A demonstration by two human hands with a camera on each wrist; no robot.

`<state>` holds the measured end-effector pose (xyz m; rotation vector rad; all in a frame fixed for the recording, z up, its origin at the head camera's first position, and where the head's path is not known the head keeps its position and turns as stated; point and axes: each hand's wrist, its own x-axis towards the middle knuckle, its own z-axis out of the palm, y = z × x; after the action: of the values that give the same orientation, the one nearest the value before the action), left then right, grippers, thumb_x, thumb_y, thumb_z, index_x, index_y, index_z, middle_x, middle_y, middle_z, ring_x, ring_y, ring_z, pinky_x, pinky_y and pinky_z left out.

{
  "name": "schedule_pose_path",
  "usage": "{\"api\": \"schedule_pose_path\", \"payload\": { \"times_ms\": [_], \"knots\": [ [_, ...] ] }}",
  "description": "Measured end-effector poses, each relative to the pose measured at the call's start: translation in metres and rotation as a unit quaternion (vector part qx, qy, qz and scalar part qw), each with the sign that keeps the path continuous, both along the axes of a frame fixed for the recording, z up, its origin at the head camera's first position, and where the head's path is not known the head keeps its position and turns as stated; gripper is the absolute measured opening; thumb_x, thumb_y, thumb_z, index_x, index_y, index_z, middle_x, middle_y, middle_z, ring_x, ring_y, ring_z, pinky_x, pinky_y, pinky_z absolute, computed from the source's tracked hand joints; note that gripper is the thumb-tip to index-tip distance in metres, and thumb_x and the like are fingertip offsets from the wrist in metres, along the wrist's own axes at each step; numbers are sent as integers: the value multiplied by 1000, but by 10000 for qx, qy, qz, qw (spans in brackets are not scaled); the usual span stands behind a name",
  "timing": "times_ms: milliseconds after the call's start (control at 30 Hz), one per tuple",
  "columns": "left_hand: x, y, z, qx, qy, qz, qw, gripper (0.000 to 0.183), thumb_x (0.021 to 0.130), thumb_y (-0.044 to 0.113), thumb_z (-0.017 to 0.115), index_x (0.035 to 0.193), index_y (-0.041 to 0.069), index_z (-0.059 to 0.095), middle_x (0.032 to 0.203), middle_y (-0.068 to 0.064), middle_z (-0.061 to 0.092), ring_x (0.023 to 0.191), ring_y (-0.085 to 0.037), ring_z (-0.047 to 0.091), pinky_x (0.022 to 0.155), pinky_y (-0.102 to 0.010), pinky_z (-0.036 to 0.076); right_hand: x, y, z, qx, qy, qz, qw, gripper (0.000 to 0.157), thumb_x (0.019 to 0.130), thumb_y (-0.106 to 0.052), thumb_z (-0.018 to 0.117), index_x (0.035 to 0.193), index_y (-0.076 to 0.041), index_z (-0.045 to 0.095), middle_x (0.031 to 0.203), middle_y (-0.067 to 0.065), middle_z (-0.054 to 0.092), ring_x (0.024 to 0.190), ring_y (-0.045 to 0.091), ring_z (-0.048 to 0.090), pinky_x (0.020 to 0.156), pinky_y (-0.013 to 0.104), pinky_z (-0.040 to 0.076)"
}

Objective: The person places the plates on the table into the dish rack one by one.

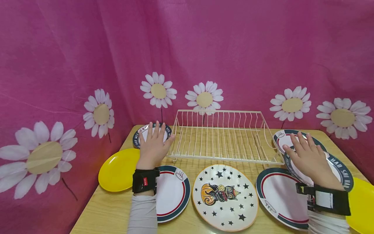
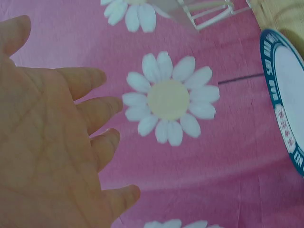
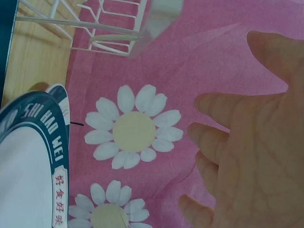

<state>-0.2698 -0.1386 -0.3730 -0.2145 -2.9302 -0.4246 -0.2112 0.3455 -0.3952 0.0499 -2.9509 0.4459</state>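
Note:
My left hand (image 1: 154,146) is held up with fingers spread, overlapping the small blue-rimmed plate (image 1: 136,138) at the back left in the head view. Its palm and fingers hold nothing in the left wrist view. My right hand (image 1: 311,157), fingers also spread, hovers over the blue-rimmed lettered plate (image 1: 342,169) on the right. Nothing is in that palm in the right wrist view. Between the hands stands a white wire dish rack (image 1: 217,159) with bare slots. In front of it lies an oval plate (image 1: 225,198) with black stars and a pumpkin-and-cat picture.
Yellow plates lie at the left (image 1: 117,170) and far right (image 1: 360,208). White plates with blue and red rims sit front left (image 1: 172,195), front right (image 1: 280,198) and back right (image 1: 284,138). A pink flowered cloth (image 1: 233,48) hangs behind the wooden table (image 1: 96,211).

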Motion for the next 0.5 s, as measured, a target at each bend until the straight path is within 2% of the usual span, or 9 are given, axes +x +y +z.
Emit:
{"api": "schedule_pose_path", "payload": {
  "times_ms": [300, 500],
  "knots": [
    [-2, 8, -3, 222, -76, -15, 9997, 74, 97, 62, 33, 157, 21, 14, 165, -7, 8, 153, -32, -2, 115, -65, -8, -4, -7, -3, 27, 157, 151, 9998, 77, 102, -54, 29, 153, -1, 10, 157, 31, 6, 146, 49, -8, 109, 74, -1],
    [-6, 2, 0, 684, 154, 160, 9974, 73, 98, 59, 34, 155, 15, 22, 163, -12, 19, 152, -35, 7, 118, -63, 5, -5, -5, -1, -39, 235, 136, 9996, 77, 102, -52, 28, 152, 3, 9, 156, 34, 7, 145, 51, -4, 108, 74, 1]
  ]
}}
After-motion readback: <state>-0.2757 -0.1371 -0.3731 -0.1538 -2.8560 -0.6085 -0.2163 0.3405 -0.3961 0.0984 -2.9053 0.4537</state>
